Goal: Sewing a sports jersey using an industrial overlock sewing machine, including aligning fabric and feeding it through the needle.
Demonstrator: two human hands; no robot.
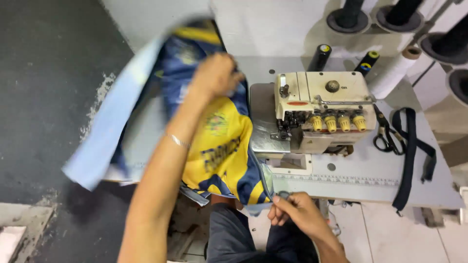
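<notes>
A yellow and blue sports jersey (222, 151) lies across the sewing table, left of a cream overlock sewing machine (319, 109). My left hand (217, 75) is stretched out over the far end of the jersey and grips the blue fabric there; that part is blurred by motion. My right hand (295, 209) sits at the table's near edge and pinches the jersey's lower hem between its fingers. A thin bangle is on my left wrist.
Black scissors (385, 136) and a black strap (412, 151) lie right of the machine. A white thread cone (395, 73) and dark cones (319, 57) stand behind it. A ruler strip (341, 179) runs along the grey table. Dark floor lies to the left.
</notes>
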